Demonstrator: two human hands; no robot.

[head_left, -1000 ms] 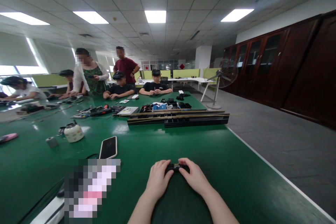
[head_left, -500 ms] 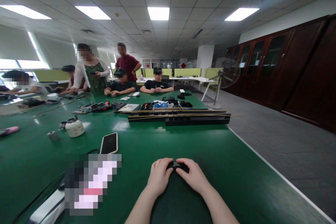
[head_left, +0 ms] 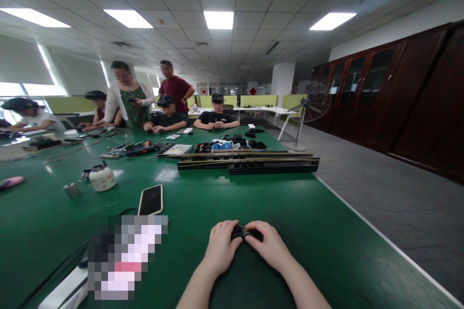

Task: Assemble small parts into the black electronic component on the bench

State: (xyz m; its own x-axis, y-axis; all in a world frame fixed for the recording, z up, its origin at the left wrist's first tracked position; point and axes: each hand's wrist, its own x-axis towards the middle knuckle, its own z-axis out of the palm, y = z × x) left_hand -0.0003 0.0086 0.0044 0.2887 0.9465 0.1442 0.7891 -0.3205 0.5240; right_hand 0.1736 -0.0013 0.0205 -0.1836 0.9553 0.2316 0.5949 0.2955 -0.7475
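Note:
A small black object (head_left: 240, 232), too small and covered to name, lies low over the green table between my two hands. My left hand (head_left: 222, 244) is closed on its left end, with the fingers over the far side and the thumb on the near side. My right hand (head_left: 267, 240) grips the right end the same way. Both thumb tips nearly meet at the object's middle. The fingers hide much of its surface.
Left of my hands lie a phone (head_left: 151, 200) and a white power strip (head_left: 65, 286) beside a blurred-out patch. Farther off stand a white jar (head_left: 103, 178) and a grey cylinder (head_left: 71, 189). Long black trays (head_left: 273, 166) with thin rods cross the table ahead. Several people sit or stand beyond.
Both thumbs have shifted inward and now almost touch on the object's near side. The hands stay in about the same place, still on the black object.

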